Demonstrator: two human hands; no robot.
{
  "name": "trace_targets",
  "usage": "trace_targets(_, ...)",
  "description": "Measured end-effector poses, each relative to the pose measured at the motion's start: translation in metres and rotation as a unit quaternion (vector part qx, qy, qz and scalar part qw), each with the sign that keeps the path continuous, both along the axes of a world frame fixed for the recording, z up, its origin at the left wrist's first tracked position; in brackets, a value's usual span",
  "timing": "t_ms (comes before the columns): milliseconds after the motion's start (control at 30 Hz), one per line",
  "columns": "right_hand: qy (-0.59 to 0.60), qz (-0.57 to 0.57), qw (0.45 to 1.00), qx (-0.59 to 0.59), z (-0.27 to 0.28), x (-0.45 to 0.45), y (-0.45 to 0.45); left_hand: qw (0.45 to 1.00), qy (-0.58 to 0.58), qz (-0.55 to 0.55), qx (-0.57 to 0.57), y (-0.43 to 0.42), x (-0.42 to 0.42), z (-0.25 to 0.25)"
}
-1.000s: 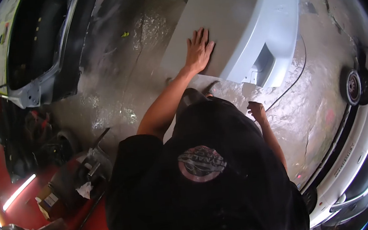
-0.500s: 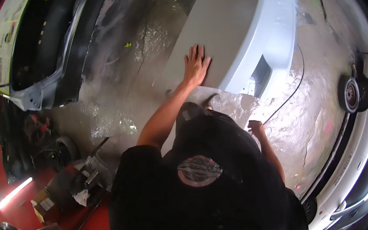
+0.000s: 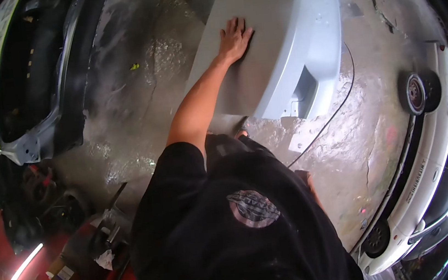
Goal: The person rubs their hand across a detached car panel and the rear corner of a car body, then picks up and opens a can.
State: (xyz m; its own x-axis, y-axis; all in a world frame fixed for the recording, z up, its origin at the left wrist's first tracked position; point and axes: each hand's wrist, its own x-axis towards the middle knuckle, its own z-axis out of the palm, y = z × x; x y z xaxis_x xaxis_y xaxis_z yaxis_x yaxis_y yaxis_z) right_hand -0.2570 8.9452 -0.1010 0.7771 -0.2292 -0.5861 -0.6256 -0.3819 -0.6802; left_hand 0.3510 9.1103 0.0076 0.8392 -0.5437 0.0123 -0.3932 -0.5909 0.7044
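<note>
My left hand point(image 3: 235, 42) lies with its fingers spread on the flat grey face of a large car body panel point(image 3: 260, 14). The panel has a pale, curved edge with a recess near its lower end. My left arm stretches forward over the panel's left part. Low beside my black shirt point(image 3: 216, 218), my right hand point(image 3: 304, 176) is mostly hidden and its fingers cannot be made out. A thin dark cable point(image 3: 336, 110) runs past it on the floor.
A car body shell point(image 3: 28, 145) with an open black cavity is at the upper left. At the right stands a white car point(image 3: 421, 173), with a wheel point(image 3: 415, 92) near it. A cardboard box point(image 3: 62, 273) and dark parts sit on something red at the lower left.
My left hand has slid farther up the panel after coming nearer to me. My right hand has drawn back beside my body. The view has shifted.
</note>
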Motion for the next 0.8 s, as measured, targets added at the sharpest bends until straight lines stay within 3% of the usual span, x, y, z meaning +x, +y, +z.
trace_targets(67, -0.028, 0.119, 0.992, -0.030, -0.016, -0.002, -0.008, 0.999, -0.033, 0.000, 0.003, 0.014, -0.021, -0.007)
trace_targets(100, -0.068, 0.239, 0.961, -0.123, -0.011, 0.012, -0.009, 0.999, -0.051, -0.001, 0.004, 0.021, -0.030, -0.009)
trace_targets(200, -0.045, 0.102, 0.994, -0.012, 0.003, 0.053, -0.007, 0.999, -0.040, -0.009, 0.006, 0.042, -0.061, -0.001)
trace_targets(267, -0.025, -0.092, 0.992, 0.086, -0.027, 0.065, -0.010, 0.998, -0.058, -0.010, -0.003, 0.055, -0.079, 0.000)
trace_targets(433, 0.031, -0.052, 0.997, 0.046, 0.033, 0.157, 0.007, 0.998, -0.064, -0.015, -0.004, 0.084, -0.122, 0.005)
trace_targets(533, -0.026, 0.002, 0.998, 0.061, 0.025, 0.164, 0.011, 0.998, -0.058, -0.017, 0.006, 0.101, -0.146, 0.011)
trace_targets(700, 0.045, -0.053, 0.994, 0.085, 0.017, 0.142, 0.014, 0.999, -0.044, -0.013, 0.017, 0.109, -0.157, 0.013)
trace_targets(767, -0.089, 0.059, 0.994, 0.030, -0.040, 0.096, -0.009, 0.999, -0.044, -0.009, 0.028, 0.099, -0.146, 0.010)
trace_targets(800, -0.092, 0.053, 0.994, 0.030, -0.047, 0.084, -0.013, 0.998, -0.050, -0.009, 0.028, 0.092, -0.135, 0.007)
